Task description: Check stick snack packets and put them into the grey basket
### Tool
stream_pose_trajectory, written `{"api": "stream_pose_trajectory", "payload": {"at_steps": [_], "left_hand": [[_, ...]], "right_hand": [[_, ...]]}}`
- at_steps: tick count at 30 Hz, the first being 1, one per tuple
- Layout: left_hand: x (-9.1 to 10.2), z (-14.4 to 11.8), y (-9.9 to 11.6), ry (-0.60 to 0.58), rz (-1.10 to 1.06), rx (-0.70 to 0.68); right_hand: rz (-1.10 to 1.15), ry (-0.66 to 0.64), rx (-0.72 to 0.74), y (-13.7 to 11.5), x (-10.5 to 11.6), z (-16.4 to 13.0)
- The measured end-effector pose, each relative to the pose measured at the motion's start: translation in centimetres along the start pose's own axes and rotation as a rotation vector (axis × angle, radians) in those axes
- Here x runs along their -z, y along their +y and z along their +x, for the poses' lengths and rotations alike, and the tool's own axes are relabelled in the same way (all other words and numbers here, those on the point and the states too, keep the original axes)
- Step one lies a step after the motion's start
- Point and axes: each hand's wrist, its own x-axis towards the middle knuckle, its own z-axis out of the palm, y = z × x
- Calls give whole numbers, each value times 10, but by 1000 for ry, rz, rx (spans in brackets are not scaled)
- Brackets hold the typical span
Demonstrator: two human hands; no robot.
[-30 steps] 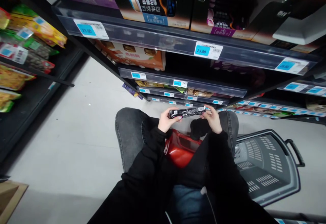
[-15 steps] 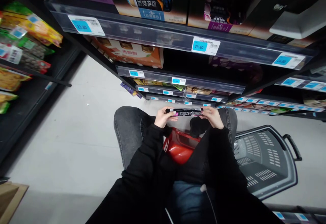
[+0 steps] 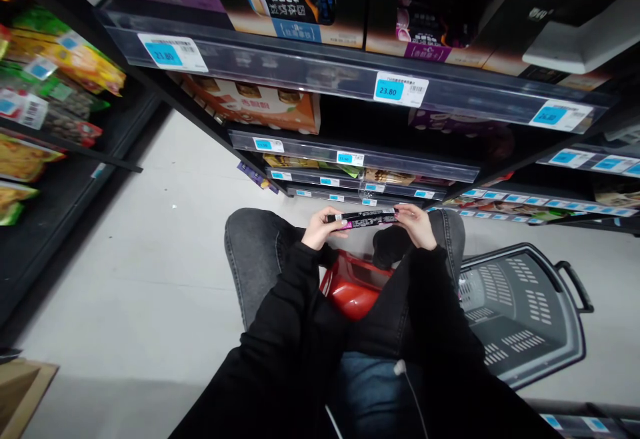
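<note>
1. Both hands sit near the middle of the frame: our left hand (image 3: 323, 229) pinches the left end of a slim black packet (image 3: 363, 219), and our right hand (image 3: 414, 226) pinches its right end.
2. Each hand is clamped on the packet, with the fingers curled over the top edge and the thumbs underneath.
3. We see the packet lying almost level between the hands, its left end a touch higher; it shows white print and a strip of pink along its lower edge.
4. We hold it above our knees, in grey jeans, in front of the lowest shelves.
5. Just below the hands, between our legs, lies a red basket (image 3: 353, 287), partly hidden by our black sleeves.
6. At the right of the frame, a grey shopping basket (image 3: 525, 312) with a black handle stands on the pale floor (image 3: 150, 272), just beside our right knee.
7. Across the top of the frame runs a shelf rail (image 3: 310, 69) with blue price tags; one price tag (image 3: 401, 89) reads 23.80.
8. Above that rail we see dark and purple boxes, and below it an orange box (image 3: 260, 102).
9. At the left edge of the frame, another rack holds yellow and green snack bags (image 3: 70, 59).
10. In the lower left corner a cardboard box (image 3: 23, 386) shows in part.
</note>
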Motion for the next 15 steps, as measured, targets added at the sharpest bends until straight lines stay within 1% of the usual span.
{"api": "stream_pose_trajectory", "payload": {"at_steps": [2, 4, 5, 7, 9, 12, 15], "left_hand": [[-4, -2, -3, -140, 57, 77], [-11, -3, -8, -287, 136, 152], [-15, -4, -12, -343, 179, 169], [-23, -3, -20, -404, 251, 165], [-29, -1, -29, -395, 300, 140], [-32, 3, -40, -310, 325, 107], [-31, 7, -45, -239, 352, 85]], "right_hand": [[68, 49, 10, -2, -3, 0], [106, 44, 14, -2, -7, -1], [107, 27, 10, 0, -11, -1], [75, -21, 6, 5, -19, -2], [14, -63, 16, 12, -28, -1], [-52, -92, 13, 22, -40, 0], [-54, -99, -4, 25, -45, 1]]}}
